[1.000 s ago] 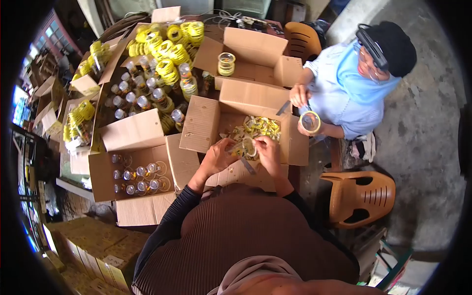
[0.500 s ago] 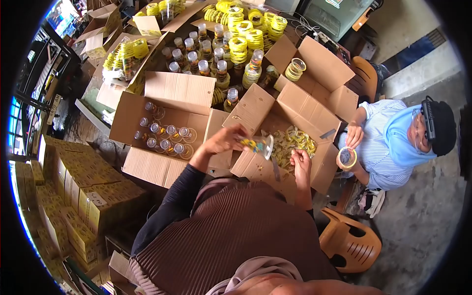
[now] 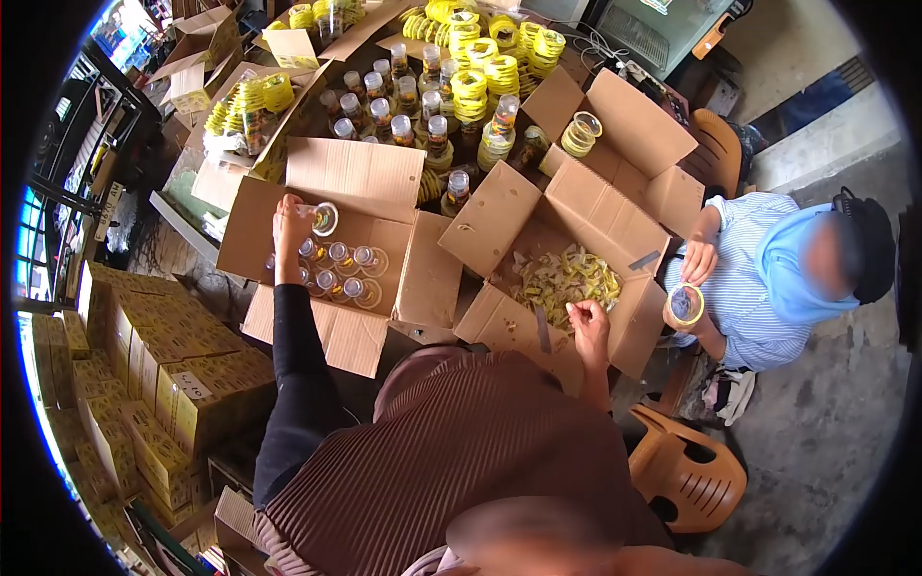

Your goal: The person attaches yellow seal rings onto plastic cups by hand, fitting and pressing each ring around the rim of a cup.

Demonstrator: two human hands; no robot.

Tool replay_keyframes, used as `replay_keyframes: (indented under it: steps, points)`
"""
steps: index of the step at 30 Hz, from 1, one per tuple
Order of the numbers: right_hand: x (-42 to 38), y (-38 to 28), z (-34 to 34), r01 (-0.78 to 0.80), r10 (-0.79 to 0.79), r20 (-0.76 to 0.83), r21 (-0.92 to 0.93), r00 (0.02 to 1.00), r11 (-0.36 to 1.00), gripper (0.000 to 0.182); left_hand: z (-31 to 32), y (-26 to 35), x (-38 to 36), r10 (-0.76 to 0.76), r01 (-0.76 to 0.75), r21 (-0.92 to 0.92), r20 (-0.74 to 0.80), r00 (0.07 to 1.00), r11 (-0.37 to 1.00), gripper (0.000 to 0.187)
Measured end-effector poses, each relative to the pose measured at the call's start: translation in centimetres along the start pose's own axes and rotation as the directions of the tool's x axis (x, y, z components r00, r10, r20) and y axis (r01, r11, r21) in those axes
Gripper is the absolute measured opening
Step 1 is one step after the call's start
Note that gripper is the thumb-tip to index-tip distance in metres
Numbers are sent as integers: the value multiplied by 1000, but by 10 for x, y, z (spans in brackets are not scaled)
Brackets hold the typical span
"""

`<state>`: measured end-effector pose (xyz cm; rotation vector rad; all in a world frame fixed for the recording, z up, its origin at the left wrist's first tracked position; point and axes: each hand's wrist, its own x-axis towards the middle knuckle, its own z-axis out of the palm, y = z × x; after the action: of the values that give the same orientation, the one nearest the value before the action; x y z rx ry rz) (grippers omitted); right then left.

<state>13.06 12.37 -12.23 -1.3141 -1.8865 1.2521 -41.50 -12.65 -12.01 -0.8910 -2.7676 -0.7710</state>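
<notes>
One jar in left hand – right hand well apart

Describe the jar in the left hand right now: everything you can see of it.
The jar is small, clear, glass or plastic by its look, its round mouth tipped toward the camera, with no lid visible. The left hand grips it from the side, over the far-left corner of the open cardboard box, above the rows of similar jars standing inside. Contents cannot be made out.

The left hand has carried the jar to the left box.
</notes>
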Motion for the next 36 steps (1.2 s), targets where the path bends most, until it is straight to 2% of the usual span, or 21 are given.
replay_keyframes:
  steps: [2,5,7,9,12,13,14,16,17,18,20,22,23,25,26,27,28,31,32,34,36]
  points:
    - [-3,-5,-2,34,-35,-21,-31,999,999,19,23,-7,4,-31,30,38,22,999,999,32]
    - [-10,-21,-4,113,-122,-61,-143,991,983,19,67,-35,7,91,-92,35,16,996,995,28]
    - [-13,-15,-5,188,-205,-98,-155,974,970,20,77,-32,5,81,-84,45,55,995,995,27]
    - [-18,-10,-7,153,-172,-106,-167,979,974,20,79,-22,-3,57,-65,82,95,994,994,27]
    - [-23,-2,-9,130,-149,-95,-184,984,974,18,102,-42,-6,85,-89,39,95,992,995,32]
    - [-25,1,-9,106,-124,-82,-193,989,976,17,94,-28,-11,29,-42,142,94,995,989,45]
    - [-26,4,-8,83,-98,-68,-201,993,976,17,85,-14,-14,40,-53,140,96,995,989,45]
    - [-28,8,-5,102,-120,-88,-184,989,978,16,61,20,-14,-80,78,251,0,997,965,56]
    - [-30,9,-2,126,-144,-98,-170,985,977,16,49,34,-8,-119,117,231,-4,993,966,61]
    - [-30,8,0,119,-139,-109,-169,984,978,16,40,52,-5,-109,124,205,-85,990,971,59]
    - [-30,6,4,126,-138,-95,-124,986,984,16,26,89,1,69,-19,186,-265,962,982,52]
    - [-29,12,10,150,-165,-101,-142,981,979,16,15,143,2,146,-137,50,-309,940,989,44]
    - [-29,14,13,177,-194,-96,-159,976,971,16,20,164,3,207,-256,-125,-315,926,958,40]
    - [-29,3,15,173,-186,-72,-160,980,972,16,39,203,-1,391,-447,-217,-257,884,868,42]
    - [-29,-2,16,167,-176,-46,-157,983,973,15,54,216,-2,464,-499,-345,-184,866,795,45]
    - [-29,-6,15,181,-188,-28,-166,982,969,15,59,232,-5,512,-483,-416,-47,858,771,53]
    - [-29,-8,15,183,-192,-38,-169,981,968,15,72,239,-6,551,-515,-337,12,835,788,64]
    - [-34,-9,11,211,-222,-41,-182,974,960,13,131,236,3,563,-502,-365,79,823,784,74]
    - [-36,-8,8,208,-221,-52,-184,974,961,13,142,235,6,530,-451,-381,130,838,807,70]
    - [-41,-6,3,81,-88,-39,-151,995,985,13,157,234,10,500,-402,-396,186,846,826,66]
    - [-47,-4,-1,79,-89,-57,-158,994,984,13,164,235,13,368,-178,-442,394,842,879,51]
